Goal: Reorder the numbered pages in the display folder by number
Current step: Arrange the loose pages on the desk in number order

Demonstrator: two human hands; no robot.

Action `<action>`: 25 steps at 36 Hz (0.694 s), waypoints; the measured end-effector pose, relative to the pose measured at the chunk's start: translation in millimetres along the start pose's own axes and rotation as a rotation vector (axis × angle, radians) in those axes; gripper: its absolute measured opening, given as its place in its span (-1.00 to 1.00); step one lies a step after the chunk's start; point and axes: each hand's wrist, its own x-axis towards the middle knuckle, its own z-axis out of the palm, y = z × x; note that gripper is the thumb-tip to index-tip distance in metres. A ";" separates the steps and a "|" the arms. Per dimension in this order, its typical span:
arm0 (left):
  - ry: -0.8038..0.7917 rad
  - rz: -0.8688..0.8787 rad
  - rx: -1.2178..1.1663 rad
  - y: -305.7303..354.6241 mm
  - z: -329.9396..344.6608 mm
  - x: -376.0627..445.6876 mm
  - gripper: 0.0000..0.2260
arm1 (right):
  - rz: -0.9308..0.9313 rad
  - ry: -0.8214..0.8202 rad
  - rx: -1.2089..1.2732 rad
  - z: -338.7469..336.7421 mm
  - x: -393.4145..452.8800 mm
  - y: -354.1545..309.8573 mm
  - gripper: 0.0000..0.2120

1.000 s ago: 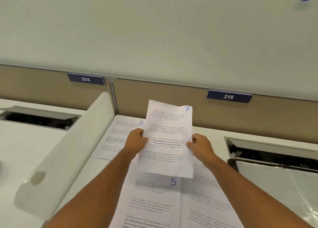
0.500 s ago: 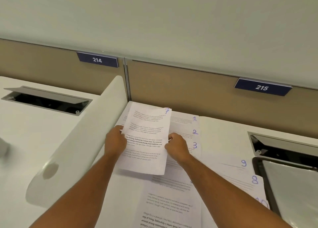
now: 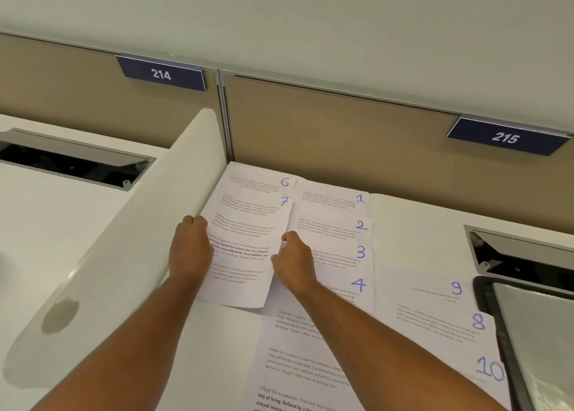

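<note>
- My left hand (image 3: 190, 249) grips the left edge of page 7 (image 3: 245, 249); my right hand (image 3: 293, 263) pinches its right edge.
- Page 7 lies over page 6 (image 3: 264, 182), just left of the fanned pages 1–4 (image 3: 338, 224).
- Pages 9, 8, 10 (image 3: 435, 314) lie well right of page 7.

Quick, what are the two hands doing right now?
Left hand: grips the left edge of page 7.
Right hand: pinches the right edge of page 7.

Head-worn camera looks steeply down, close over the desk (image 3: 419, 224).
</note>
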 end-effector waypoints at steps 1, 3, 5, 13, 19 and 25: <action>0.004 0.011 0.018 -0.6 0.9 -0.6 -0.74 | -0.001 -0.007 -0.007 1.3 0.2 1.3 -0.58; 0.008 0.033 0.046 -1.5 2.4 -1.2 -0.75 | -0.005 -0.016 -0.019 3.5 0.6 2.7 -0.55; 0.005 0.045 0.070 -2.6 2.9 -1.6 -0.74 | -0.010 -0.018 -0.029 5.4 0.5 3.6 -0.55; -0.036 0.102 0.176 -9.4 9.9 -2.6 -0.75 | -0.023 -0.025 -0.066 9.6 0.8 4.6 -0.62; -0.066 0.112 0.202 -7.4 13.9 -5.4 -0.73 | -0.042 -0.041 -0.075 10.6 2.0 3.4 -0.62; -0.123 0.125 0.193 -4.4 18.5 -7.6 -0.78 | -0.037 -0.058 -0.077 11.9 1.7 3.7 -0.66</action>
